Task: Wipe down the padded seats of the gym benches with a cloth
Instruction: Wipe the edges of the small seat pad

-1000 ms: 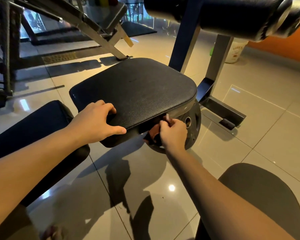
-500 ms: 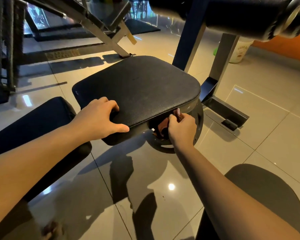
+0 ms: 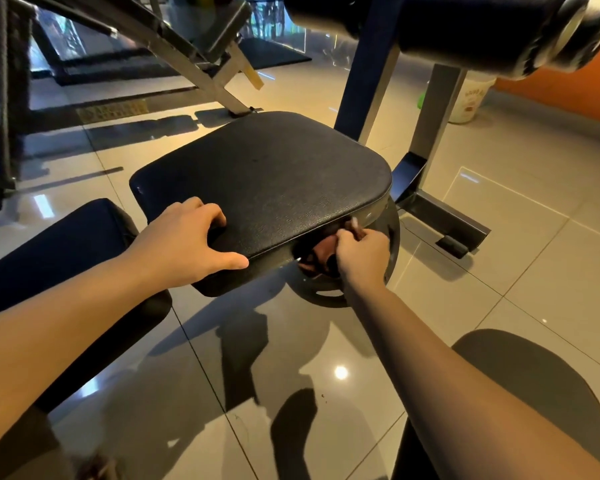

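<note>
The left hand (image 3: 184, 244) grips the padded seat (image 3: 274, 178) corner; the right hand (image 3: 361, 254) pinches a seemingly brown cloth (image 3: 321, 252) under its edge, above the glossy tiled floor (image 3: 499, 289).

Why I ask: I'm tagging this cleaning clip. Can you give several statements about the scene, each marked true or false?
1. The right hand grips the cloth at the seat's near edge. True.
2. The left hand hangs free. False: it grips the seat's near corner.
3. The cloth is spread flat over the seat top. False: it is bunched just under the seat's edge, in the right hand.
4. A plate sits under the seat, behind the right hand. True.
5. A white bucket stands on the floor. True.
</note>
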Action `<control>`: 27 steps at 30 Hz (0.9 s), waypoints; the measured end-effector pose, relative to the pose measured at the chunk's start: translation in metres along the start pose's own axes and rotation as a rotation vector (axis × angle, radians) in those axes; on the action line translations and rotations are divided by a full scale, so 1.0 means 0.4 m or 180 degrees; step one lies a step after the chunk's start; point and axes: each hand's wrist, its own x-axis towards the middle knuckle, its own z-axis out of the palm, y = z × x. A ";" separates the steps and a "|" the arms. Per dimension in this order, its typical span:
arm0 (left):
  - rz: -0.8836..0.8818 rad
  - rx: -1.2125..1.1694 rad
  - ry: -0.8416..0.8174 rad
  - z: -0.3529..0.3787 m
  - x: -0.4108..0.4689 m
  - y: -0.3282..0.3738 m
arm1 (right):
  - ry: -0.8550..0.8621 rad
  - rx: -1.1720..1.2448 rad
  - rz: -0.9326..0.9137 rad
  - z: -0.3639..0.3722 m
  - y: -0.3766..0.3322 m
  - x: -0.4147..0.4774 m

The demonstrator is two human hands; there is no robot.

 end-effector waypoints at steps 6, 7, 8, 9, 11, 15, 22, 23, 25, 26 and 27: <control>-0.0014 0.0080 -0.0001 -0.003 0.004 0.005 | -0.0258 -0.0236 -0.0437 0.009 0.006 -0.035; -0.0005 0.0069 -0.0015 -0.004 0.005 0.002 | -0.0188 -0.0264 -0.0395 0.006 0.004 -0.025; 0.0008 0.0057 -0.0033 -0.005 0.005 0.000 | -0.0067 -0.0219 -0.0283 0.003 0.004 -0.011; 0.0020 0.0052 -0.0041 -0.005 0.008 0.000 | 0.0065 -0.0131 -0.0138 -0.001 0.002 -0.001; -0.0003 0.0066 -0.0053 -0.002 0.010 0.001 | 0.0134 -0.0097 -0.0114 0.000 0.002 -0.009; -0.0004 0.0096 -0.0062 0.000 0.014 -0.001 | -0.0292 -0.0468 -0.0552 0.010 0.003 -0.042; -0.0032 0.0120 0.0042 0.012 0.012 0.002 | -0.0161 -0.0140 -0.0079 0.011 -0.007 -0.044; -0.0049 0.0124 0.0004 0.011 0.016 0.003 | -0.0328 -0.0136 -0.0263 0.019 -0.006 -0.071; -0.0114 0.0083 -0.0089 0.003 0.024 0.006 | -0.0668 -0.0068 -0.0598 0.038 -0.003 -0.121; -0.0146 0.0039 -0.0125 -0.002 0.026 0.009 | -0.0772 -0.0074 -0.0719 0.048 -0.002 -0.149; -0.0168 -0.0007 -0.0164 -0.007 0.030 0.012 | -0.0854 -0.0060 -0.0770 0.060 0.003 -0.173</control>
